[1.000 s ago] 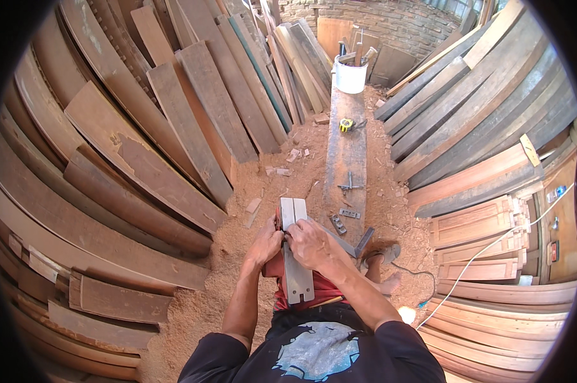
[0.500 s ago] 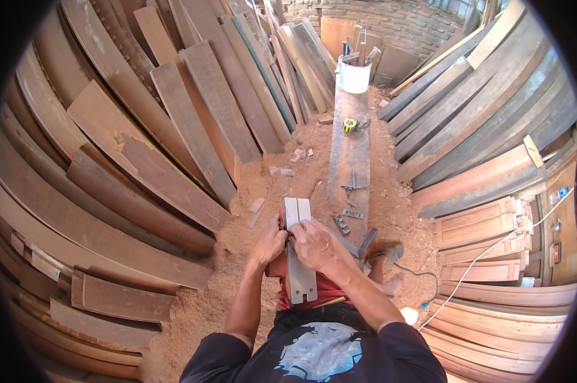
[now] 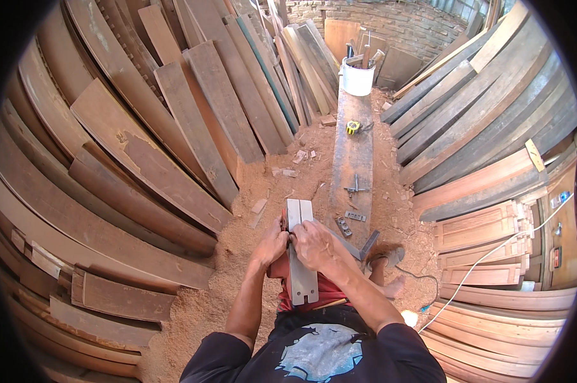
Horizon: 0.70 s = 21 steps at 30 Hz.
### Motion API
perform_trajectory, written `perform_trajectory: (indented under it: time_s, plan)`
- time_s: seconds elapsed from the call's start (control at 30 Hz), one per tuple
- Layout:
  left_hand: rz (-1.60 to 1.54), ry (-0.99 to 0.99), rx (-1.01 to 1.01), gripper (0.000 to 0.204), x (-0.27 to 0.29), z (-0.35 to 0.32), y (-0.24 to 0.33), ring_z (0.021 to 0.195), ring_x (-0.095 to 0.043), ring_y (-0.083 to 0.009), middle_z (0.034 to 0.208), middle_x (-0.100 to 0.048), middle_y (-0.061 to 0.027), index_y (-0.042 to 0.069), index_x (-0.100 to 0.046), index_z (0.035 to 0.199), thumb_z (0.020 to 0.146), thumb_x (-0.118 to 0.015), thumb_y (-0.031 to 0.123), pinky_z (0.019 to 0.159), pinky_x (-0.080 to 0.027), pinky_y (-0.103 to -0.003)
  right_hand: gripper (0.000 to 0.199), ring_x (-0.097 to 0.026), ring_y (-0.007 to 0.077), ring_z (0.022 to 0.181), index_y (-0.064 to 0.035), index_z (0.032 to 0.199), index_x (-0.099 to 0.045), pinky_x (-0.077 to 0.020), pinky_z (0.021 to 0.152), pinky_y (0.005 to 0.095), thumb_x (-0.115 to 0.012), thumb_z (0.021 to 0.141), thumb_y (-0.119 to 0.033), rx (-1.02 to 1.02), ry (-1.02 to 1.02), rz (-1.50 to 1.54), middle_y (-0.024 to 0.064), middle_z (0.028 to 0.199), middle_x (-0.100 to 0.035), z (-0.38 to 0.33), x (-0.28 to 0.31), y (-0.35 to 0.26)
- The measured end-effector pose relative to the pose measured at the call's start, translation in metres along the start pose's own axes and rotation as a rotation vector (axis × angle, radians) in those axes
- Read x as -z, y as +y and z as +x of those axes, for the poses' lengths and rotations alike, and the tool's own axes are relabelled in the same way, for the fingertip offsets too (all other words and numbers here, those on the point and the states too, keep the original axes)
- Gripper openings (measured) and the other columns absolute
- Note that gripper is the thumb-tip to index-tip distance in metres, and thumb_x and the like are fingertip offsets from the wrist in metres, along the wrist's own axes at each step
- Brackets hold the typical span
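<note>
Above the lap in the head view, a long, flat, pale-grey slab (image 3: 303,281), grooved at its far end and notched at its near end, lies over red cloth shorts (image 3: 328,291). The left hand (image 3: 273,242) and right hand (image 3: 314,245) meet at its middle, fingers narrowly curled; what the fingertips grip is hidden. Beyond, powdery orange-brown sawdust (image 3: 228,313) surrounds a worn wooden plank (image 3: 352,154).

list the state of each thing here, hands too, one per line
Grey slotted plate: slot facing up, middle partly hidden
Left hand: fingers bent, at the plate's left edge
Right hand: fingers curled over the plate
Plank: lying flat, dusty
White bucket: upright on the plank, tools standing inside
Tape measure: lying on the plank
Left-side boards: leaning, overlapping
</note>
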State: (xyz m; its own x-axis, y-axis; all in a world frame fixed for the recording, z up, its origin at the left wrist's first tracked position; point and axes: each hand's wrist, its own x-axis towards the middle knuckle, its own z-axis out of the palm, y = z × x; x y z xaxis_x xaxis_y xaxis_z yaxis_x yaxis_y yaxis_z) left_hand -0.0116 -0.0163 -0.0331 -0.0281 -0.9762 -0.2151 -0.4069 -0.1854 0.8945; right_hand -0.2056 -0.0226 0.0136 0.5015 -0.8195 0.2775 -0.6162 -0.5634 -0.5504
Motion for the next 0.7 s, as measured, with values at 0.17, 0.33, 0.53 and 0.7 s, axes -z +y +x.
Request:
perform_trajectory:
  time_s: [0.17, 0.33, 0.53, 0.7]
  plan:
    - [0.021, 0.014, -0.081, 0.067, 0.001, 0.003, -0.014, 0.13, -0.061, -0.0369, 0.139, -0.065, -0.0283, -0.01, -0.047, 0.152, 0.09, -0.049, 0.013, 0.115, -0.046, -0.042, 0.011, -0.065, 0.0379, 0.098, -0.004, 0.1, -0.067, -0.0533, 0.088, 0.0484, -0.068, 0.096, -0.014, 0.018, 0.027, 0.08, 0.0163, 0.095, -0.065, -0.001, 0.008, -0.008]
    - [0.095, 0.001, -0.003, 0.067, 0.0, 0.002, -0.003, 0.133, -0.061, -0.0331, 0.14, -0.066, -0.025, -0.011, -0.049, 0.151, 0.088, -0.051, 0.012, 0.116, -0.045, -0.04, 0.011, -0.065, 0.0382, 0.099, -0.0029, 0.1, -0.067, -0.0532, 0.089, 0.0487, -0.068, 0.095, -0.013, -0.029, -0.009, 0.006, 0.0166, 0.095, -0.065, 0.001, 0.003, -0.003]
    - [0.032, -0.016, 0.05, 0.068, 0.005, -0.003, 0.002, 0.138, -0.059, -0.0394, 0.145, -0.062, -0.0305, -0.011, -0.046, 0.153, 0.091, -0.051, 0.015, 0.119, -0.042, -0.043, 0.009, -0.065, 0.0394, 0.098, -0.0036, 0.099, -0.066, -0.0528, 0.089, 0.0488, -0.067, 0.095, -0.012, 0.054, 0.023, 0.07, 0.0177, 0.095, -0.065, 0.0, 0.005, -0.006]
    - [0.12, 0.015, 0.032, 0.07, 0.005, -0.009, 0.036, 0.137, -0.057, -0.049, 0.143, -0.06, -0.0385, -0.013, -0.044, 0.153, 0.091, -0.049, 0.02, 0.12, -0.042, -0.048, 0.012, -0.065, 0.0401, 0.097, -0.0028, 0.1, -0.068, -0.0533, 0.09, 0.0487, -0.068, 0.097, -0.014, -0.004, 0.014, 0.009, 0.0181, 0.095, -0.066, 0.002, 0.001, -0.003]
